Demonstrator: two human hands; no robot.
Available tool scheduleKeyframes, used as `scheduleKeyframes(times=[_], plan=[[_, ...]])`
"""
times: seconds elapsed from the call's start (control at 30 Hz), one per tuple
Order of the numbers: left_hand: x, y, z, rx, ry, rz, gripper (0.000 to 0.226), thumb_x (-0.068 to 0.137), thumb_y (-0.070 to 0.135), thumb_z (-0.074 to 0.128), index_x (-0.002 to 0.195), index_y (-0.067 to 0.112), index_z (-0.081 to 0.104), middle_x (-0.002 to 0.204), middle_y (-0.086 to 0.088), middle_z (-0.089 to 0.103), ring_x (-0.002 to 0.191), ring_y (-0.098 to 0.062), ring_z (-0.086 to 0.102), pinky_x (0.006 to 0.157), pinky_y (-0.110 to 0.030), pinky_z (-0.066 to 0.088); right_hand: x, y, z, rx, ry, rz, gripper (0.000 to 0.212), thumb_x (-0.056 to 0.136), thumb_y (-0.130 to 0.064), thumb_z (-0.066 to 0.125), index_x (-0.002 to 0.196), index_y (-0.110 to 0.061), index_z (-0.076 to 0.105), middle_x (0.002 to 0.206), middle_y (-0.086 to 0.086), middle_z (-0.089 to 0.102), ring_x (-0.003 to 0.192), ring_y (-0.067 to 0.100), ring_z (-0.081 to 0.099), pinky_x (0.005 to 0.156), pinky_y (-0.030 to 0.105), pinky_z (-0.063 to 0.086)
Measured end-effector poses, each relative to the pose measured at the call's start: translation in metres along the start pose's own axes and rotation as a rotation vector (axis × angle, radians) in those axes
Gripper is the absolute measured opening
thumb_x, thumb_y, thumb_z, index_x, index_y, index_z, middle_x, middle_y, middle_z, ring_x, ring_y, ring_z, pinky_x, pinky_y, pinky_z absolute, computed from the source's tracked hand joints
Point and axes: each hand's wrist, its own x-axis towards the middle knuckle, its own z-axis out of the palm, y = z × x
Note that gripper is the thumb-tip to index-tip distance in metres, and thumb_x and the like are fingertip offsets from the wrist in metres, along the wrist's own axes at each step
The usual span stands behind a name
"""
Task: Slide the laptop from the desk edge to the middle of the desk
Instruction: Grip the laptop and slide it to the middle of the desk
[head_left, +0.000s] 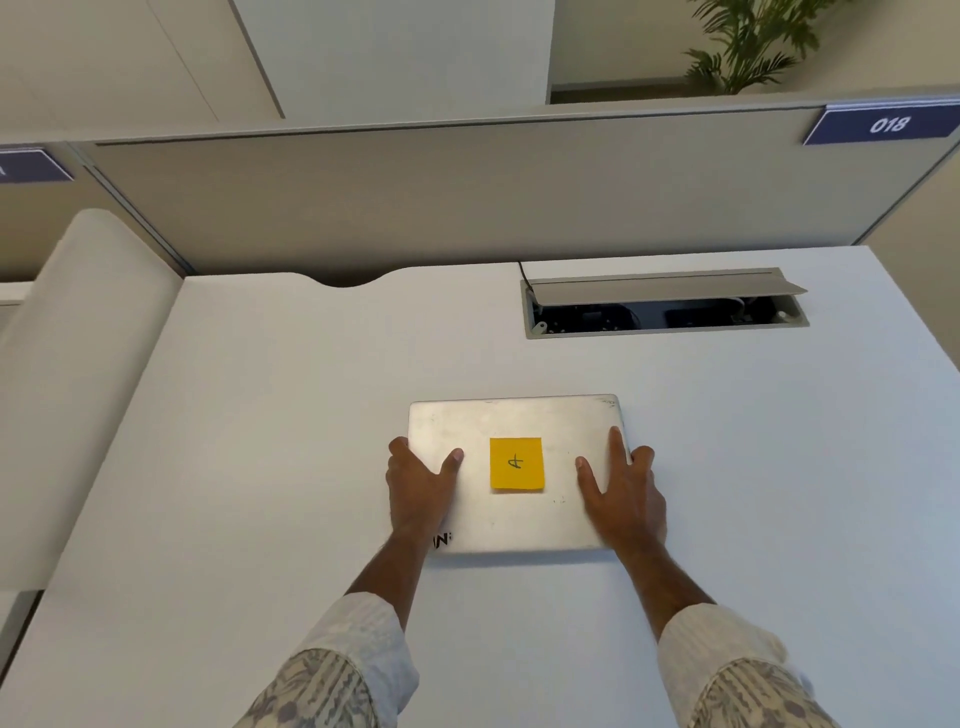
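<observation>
A closed silver laptop (519, 421) lies flat near the middle of the white desk (260, 441), with a yellow sticky note (517, 463) on its lid. My left hand (418, 488) holds the laptop's left edge, thumb on the lid and fingers wrapped around the side. On the right edge sits my right hand (623, 493), gripping in the same way with thumb and forefinger spread on the lid.
An open cable hatch (665, 304) with a raised grey flap is set into the desk behind the laptop. A grey partition (467, 197) runs along the far edge. A rounded white panel (78, 364) borders the desk's left side.
</observation>
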Motion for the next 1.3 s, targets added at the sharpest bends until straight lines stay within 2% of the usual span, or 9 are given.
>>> scheduleKeyframes(times=[0.23, 0.4, 0.77, 1.03, 1.3], plan=[[-0.002, -0.006, 0.000, 0.050, -0.016, 0.004, 0.076, 0.083, 0.046, 0.075, 0.135, 0.007, 0.036, 0.132, -0.014, 0.047, 0.125, -0.033, 0.046, 0.099, -0.046, 0.045, 0.001, 0.001, 0.010, -0.023, 0.026, 0.005, 0.073, 0.094, -0.072, 0.033, 0.152, -0.030, 0.022, 0.117, 0.005, 0.037, 0.100, 0.026, 0.059, 0.073, 0.043, 0.059], [-0.001, -0.005, 0.005, 0.182, -0.044, 0.015, 0.072, 0.091, 0.048, 0.065, 0.136, 0.004, 0.031, 0.137, -0.017, 0.038, 0.131, -0.036, 0.036, 0.104, -0.048, 0.037, 0.002, 0.001, 0.012, -0.034, 0.022, 0.003, 0.075, 0.093, -0.072, 0.031, 0.154, -0.027, 0.024, 0.120, 0.008, 0.038, 0.104, 0.028, 0.058, 0.074, 0.044, 0.057], [0.005, -0.007, 0.004, 0.460, -0.071, 0.115, 0.084, 0.092, 0.058, 0.058, 0.141, -0.005, 0.029, 0.132, -0.018, 0.044, 0.125, -0.037, 0.043, 0.102, -0.048, 0.041, 0.001, 0.000, 0.011, -0.050, 0.013, -0.006, 0.073, 0.096, -0.069, 0.033, 0.154, -0.025, 0.026, 0.123, 0.012, 0.040, 0.108, 0.032, 0.057, 0.076, 0.045, 0.056], [-0.003, -0.012, 0.005, 0.678, -0.007, 0.176, 0.081, 0.095, 0.066, 0.042, 0.137, -0.003, 0.031, 0.124, -0.014, 0.048, 0.106, -0.033, 0.060, 0.078, -0.042, 0.052, -0.001, -0.002, 0.007, -0.057, -0.006, -0.009, 0.075, 0.096, -0.067, 0.034, 0.156, -0.023, 0.025, 0.124, 0.013, 0.038, 0.111, 0.033, 0.055, 0.077, 0.046, 0.055], [-0.002, -0.007, 0.005, 0.824, -0.004, 0.143, 0.089, 0.094, 0.071, 0.034, 0.144, -0.003, 0.026, 0.130, -0.011, 0.046, 0.098, -0.035, 0.064, 0.068, -0.040, 0.050, -0.003, -0.005, 0.007, -0.095, -0.017, -0.010, 0.076, 0.097, -0.066, 0.030, 0.157, -0.021, 0.022, 0.126, 0.015, 0.038, 0.109, 0.033, 0.054, 0.074, 0.044, 0.055]])
